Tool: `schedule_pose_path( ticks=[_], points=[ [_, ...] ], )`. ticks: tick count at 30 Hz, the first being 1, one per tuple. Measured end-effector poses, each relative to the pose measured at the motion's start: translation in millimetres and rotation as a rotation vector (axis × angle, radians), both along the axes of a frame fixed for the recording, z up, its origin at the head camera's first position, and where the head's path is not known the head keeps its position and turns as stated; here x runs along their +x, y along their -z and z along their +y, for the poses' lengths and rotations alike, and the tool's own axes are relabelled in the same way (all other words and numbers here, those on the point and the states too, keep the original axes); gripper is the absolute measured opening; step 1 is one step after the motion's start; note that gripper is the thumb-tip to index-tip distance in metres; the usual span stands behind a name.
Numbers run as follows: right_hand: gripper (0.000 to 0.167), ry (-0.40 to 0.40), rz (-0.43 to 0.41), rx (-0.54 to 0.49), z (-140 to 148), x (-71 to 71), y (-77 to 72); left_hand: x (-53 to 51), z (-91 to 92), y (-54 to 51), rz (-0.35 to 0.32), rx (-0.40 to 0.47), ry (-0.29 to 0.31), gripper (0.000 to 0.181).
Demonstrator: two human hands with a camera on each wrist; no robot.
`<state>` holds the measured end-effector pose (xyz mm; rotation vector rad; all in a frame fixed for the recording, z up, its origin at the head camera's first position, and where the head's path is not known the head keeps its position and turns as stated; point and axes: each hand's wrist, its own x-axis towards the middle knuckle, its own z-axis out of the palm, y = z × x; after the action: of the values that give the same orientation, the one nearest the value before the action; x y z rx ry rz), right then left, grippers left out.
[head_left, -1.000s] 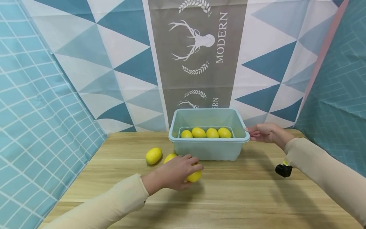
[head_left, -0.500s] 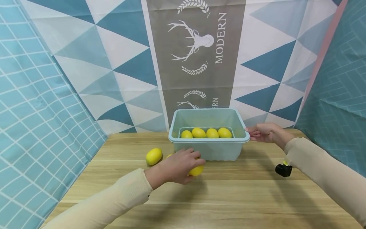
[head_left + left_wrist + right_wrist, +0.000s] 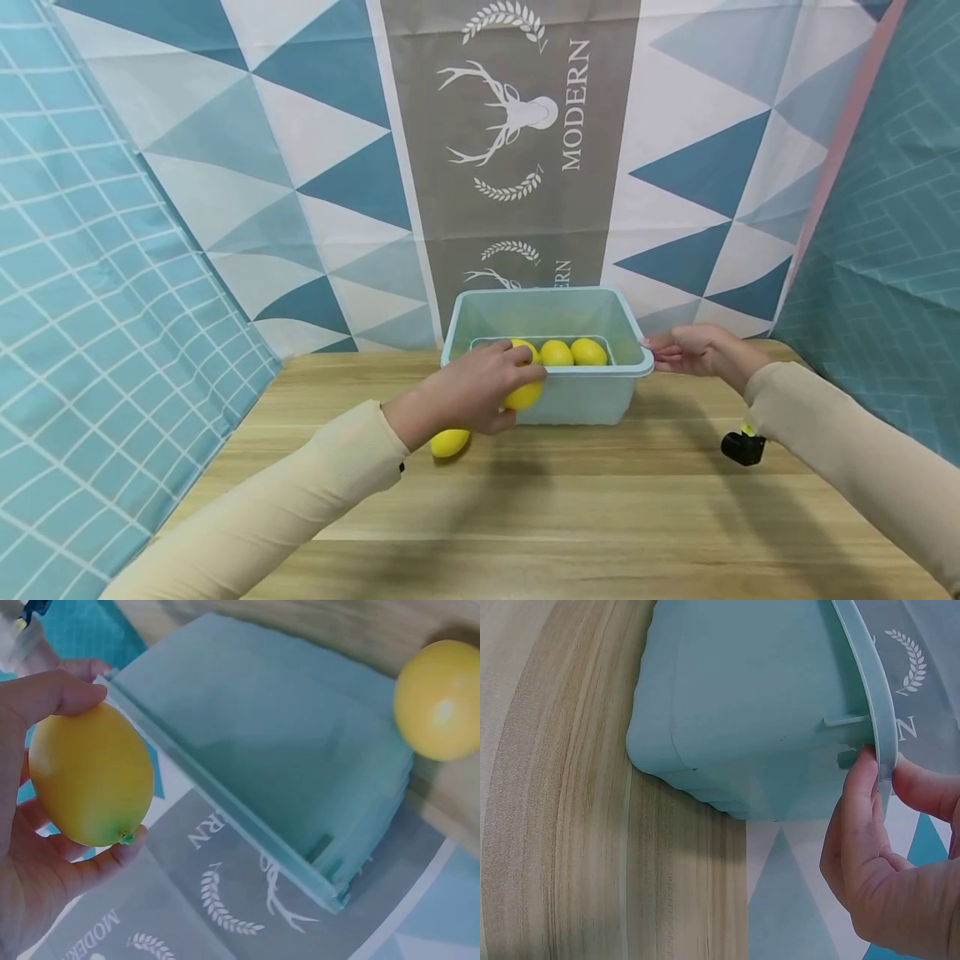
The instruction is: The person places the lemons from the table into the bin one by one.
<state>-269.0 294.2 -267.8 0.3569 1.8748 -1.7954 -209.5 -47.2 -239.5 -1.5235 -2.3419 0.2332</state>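
My left hand (image 3: 480,387) holds a yellow lemon (image 3: 522,395) in front of the near rim of a light blue plastic bin (image 3: 577,398). In the left wrist view, thumb and fingers curl round this lemon (image 3: 91,776), its green stem end showing. Several lemons (image 3: 557,353) lie in a row on the bin's floor, some partly behind the hand. At the bin's right end, my right hand (image 3: 693,348) pinches the rim, thumb on one side and fingers (image 3: 859,817) on the other. Another lemon (image 3: 450,442) rests on the table below the left wrist.
The bin stands on a wood-grain table (image 3: 600,517) against a patterned backdrop (image 3: 517,167). Blue tiled cloth (image 3: 112,292) hangs at the left, teal cloth (image 3: 885,275) at the right. A small black device (image 3: 742,447) shows beside the right sleeve.
My left hand has lifted the lemon from low over the table up to the bin's front rim. The leftmost table lemon is now hidden behind the left arm. My right hand stays on the rim.
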Motion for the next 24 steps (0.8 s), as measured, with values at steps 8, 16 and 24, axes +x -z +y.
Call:
schedule_pose_path(
  ticks=[8,16,24],
  points=[
    [0.008,-0.006,0.012,-0.006,-1,0.4,0.6,0.0,3.4,-8.4,0.011,0.015,0.040,0.041],
    [0.010,-0.016,0.019,0.028,-1,-1.3,2.6,-3.9,6.1,-14.6,0.028,0.025,0.039,0.042],
    [0.005,-0.026,0.018,0.019,0,-0.7,0.3,-13.0,11.8,-31.6,0.042,0.028,0.031,0.045]
  ],
)
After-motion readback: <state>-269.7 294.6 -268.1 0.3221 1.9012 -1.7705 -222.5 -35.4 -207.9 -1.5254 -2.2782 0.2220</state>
